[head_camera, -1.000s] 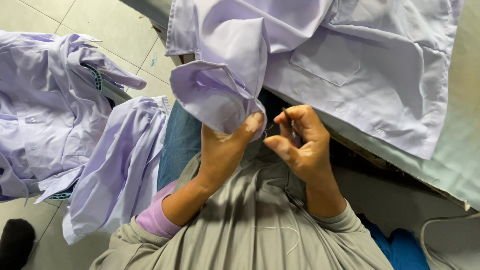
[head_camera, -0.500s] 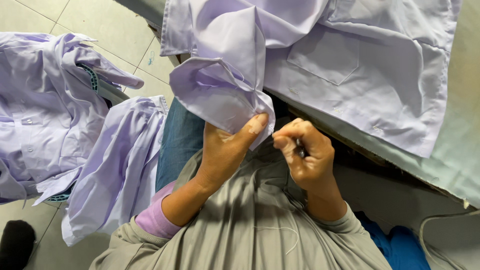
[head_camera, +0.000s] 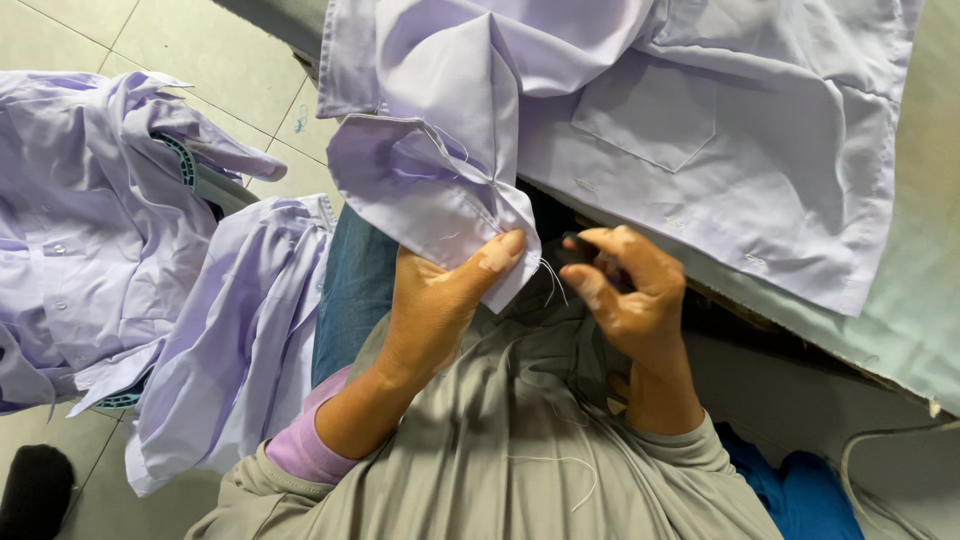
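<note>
left hand (head_camera: 435, 305): fingers closed, thumb pinching folded cuff (head_camera: 430, 185) of lilac shirt (head_camera: 700, 120); loose white threads (head_camera: 550, 280) hang from cuff edge. shirt spread on pale green surface (head_camera: 920, 300), cuff end hanging off front edge over lap. right hand (head_camera: 635, 295): fingers curled around small dark tool (head_camera: 580, 250), tool mostly hidden, just beside threads, not touching cuff. pile of lilac shirts (head_camera: 120, 270) on tiled floor (head_camera: 180, 40) at left.
</note>
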